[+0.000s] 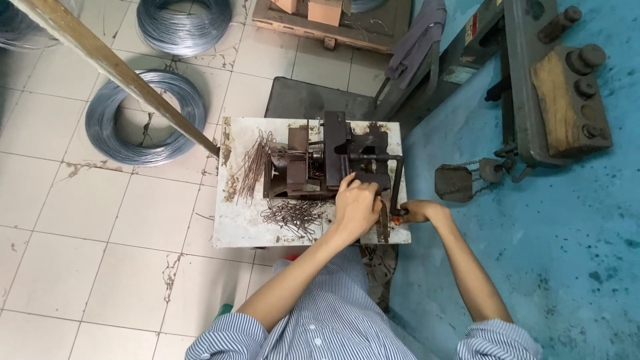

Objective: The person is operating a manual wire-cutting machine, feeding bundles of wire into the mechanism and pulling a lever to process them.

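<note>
On the pale tiled floor (pixel 80 220) at the far left lie two grey coils of steel wire (pixel 143 117), one near the small worn white tabletop (pixel 240 223) and the other further up by the frame's edge. A long slanted wooden beam (pixel 113 67) crosses over the nearer coil and ends at the tabletop's upper left corner.

On the tabletop's left part lies a loose bundle of straight thin wire pieces (pixel 253 163), and in front of it a heap of short bent wire pieces (pixel 293 215). Just right of the straight pieces stands the dark iron hand-cranked bending machine (pixel 320 157), filling the middle and back of the tabletop.

The left hand (pixel 355 203) rests at the machine's front edge, its back turned up and its fingers curled down against the metal; it seems to press or pinch something there, but what lies under the fingers is hidden. Its forearm runs back and down to a rolled blue-and-white striped sleeve (pixel 230 333).

Just beside it to the right, the right hand (pixel 417 212) is clenched around the lower end of the black crank handle (pixel 398 187), which hangs down from the machine's right side at the tabletop's front right corner. That forearm stretches out straight and angles down toward the right sleeve.

Further right, on the blue painted floor (pixel 547 233), stands a heavy grey metal machine with a wooden block (pixel 553 100).
</note>
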